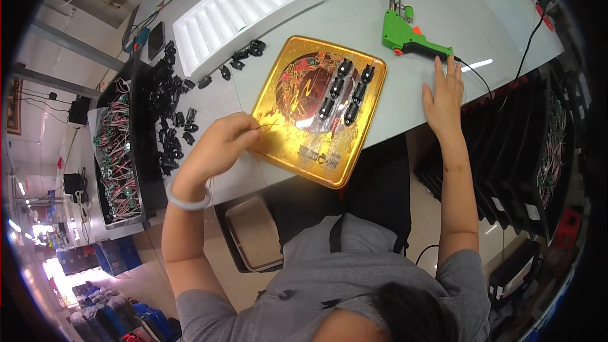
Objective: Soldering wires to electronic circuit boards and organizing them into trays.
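Observation:
My left hand (223,142) is at the left edge of a gold rectangular tray (272,104). Its thumb and fingers pinch thin wires, whose tips reach over the tray. What else the closed fingers hide I cannot make out. Two rows of small black plastic housings (337,87) sit on the tray's right half. My right hand (445,98) lies flat on the table with fingers stretched out. Its fingertips are by the black handle of a green soldering gun (397,30); whether they touch it I cannot tell.
Loose black housings (170,98) are heaped on the table's left. A white foam tray (209,31) at the back bears small green boards with wires. A black bin of wired boards (120,152) stands far left. Stacked black trays (487,158) are at right. A cord trails from the gun.

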`<state>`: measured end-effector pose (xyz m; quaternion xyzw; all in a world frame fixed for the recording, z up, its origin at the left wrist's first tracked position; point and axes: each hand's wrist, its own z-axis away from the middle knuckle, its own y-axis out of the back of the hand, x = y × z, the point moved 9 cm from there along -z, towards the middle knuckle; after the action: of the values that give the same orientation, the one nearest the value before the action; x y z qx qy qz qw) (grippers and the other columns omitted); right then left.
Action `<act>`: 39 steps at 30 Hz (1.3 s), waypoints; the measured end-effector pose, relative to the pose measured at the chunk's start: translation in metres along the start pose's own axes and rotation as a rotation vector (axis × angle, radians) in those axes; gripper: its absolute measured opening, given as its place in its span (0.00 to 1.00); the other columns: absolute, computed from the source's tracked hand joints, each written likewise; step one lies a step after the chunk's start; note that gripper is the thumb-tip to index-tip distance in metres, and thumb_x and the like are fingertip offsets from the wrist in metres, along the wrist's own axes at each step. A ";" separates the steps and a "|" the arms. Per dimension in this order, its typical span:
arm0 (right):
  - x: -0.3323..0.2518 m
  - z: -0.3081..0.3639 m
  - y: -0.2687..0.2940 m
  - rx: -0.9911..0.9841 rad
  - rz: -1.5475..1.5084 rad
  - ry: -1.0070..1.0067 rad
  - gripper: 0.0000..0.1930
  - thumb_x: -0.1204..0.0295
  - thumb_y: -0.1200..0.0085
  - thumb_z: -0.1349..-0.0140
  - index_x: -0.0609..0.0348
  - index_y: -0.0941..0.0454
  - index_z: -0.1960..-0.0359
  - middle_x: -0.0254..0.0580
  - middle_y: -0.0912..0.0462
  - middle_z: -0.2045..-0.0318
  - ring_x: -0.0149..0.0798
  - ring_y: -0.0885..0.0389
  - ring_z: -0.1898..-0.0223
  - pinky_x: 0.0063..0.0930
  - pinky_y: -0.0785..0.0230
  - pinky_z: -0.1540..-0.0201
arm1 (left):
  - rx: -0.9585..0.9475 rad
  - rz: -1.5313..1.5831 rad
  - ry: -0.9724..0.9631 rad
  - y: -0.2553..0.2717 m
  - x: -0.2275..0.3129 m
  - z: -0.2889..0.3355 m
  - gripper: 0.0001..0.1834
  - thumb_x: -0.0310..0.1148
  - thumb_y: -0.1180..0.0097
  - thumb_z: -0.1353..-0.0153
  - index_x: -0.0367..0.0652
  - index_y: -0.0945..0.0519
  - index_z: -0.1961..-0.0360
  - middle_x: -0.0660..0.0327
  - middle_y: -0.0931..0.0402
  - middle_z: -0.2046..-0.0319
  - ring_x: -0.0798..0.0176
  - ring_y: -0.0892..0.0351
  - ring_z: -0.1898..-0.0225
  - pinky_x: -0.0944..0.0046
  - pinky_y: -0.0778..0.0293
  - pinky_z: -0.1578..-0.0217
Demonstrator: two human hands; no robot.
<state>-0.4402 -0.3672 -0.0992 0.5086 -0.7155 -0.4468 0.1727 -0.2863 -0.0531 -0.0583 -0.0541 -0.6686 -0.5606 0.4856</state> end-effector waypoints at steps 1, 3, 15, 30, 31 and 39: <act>0.000 -0.013 0.000 0.057 0.044 0.001 0.26 0.76 0.54 0.50 0.55 0.39 0.45 0.49 0.37 0.46 0.50 0.44 0.42 0.48 0.56 0.41 | -0.103 0.086 0.090 -0.011 -0.012 -0.010 0.06 0.28 0.51 0.46 0.36 0.26 0.73 0.62 0.31 0.80 0.72 0.33 0.75 0.71 0.36 0.72; 0.003 -0.041 -0.006 0.113 0.075 0.005 0.30 0.76 0.53 0.51 0.51 0.43 0.42 0.50 0.39 0.45 0.51 0.46 0.41 0.52 0.58 0.41 | -0.199 0.167 0.190 -0.024 -0.030 -0.028 0.07 0.30 0.51 0.45 0.36 0.26 0.73 0.64 0.31 0.80 0.73 0.34 0.75 0.72 0.36 0.73; 0.028 -0.100 -0.039 -0.232 -0.186 0.046 0.33 0.81 0.56 0.60 0.46 0.38 0.46 0.45 0.27 0.54 0.47 0.30 0.52 0.32 0.38 0.51 | -0.150 0.479 0.247 -0.042 -0.041 -0.044 0.09 0.31 0.51 0.44 0.36 0.26 0.74 0.68 0.31 0.81 0.77 0.35 0.77 0.74 0.36 0.75; -0.072 0.058 -0.007 -0.330 -2.266 -0.635 0.35 0.72 0.54 0.62 0.63 0.44 0.45 0.60 0.52 0.40 0.55 0.57 0.37 0.43 0.62 0.36 | -0.213 0.261 -0.114 -0.069 0.014 -0.073 0.08 0.30 0.56 0.41 0.36 0.28 0.71 0.61 0.28 0.79 0.67 0.30 0.76 0.69 0.34 0.71; -0.074 0.056 -0.011 -0.324 -2.267 -0.642 0.35 0.72 0.54 0.62 0.63 0.44 0.45 0.60 0.52 0.40 0.55 0.57 0.37 0.43 0.62 0.36 | -0.162 0.330 -0.101 -0.070 0.009 -0.069 0.08 0.30 0.55 0.41 0.36 0.28 0.70 0.61 0.28 0.79 0.67 0.30 0.76 0.69 0.34 0.71; -0.092 0.044 -0.028 -0.530 -2.296 -0.580 0.35 0.73 0.56 0.65 0.63 0.42 0.47 0.60 0.55 0.39 0.57 0.59 0.36 0.41 0.65 0.36 | 0.032 0.241 0.065 -0.065 0.006 -0.029 0.05 0.28 0.54 0.42 0.38 0.31 0.66 0.62 0.29 0.79 0.69 0.30 0.76 0.71 0.34 0.73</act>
<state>-0.4160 -0.2681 -0.1267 0.6767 0.2535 -0.5696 -0.3917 -0.3125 -0.1030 -0.1021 -0.1081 -0.6501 -0.4889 0.5716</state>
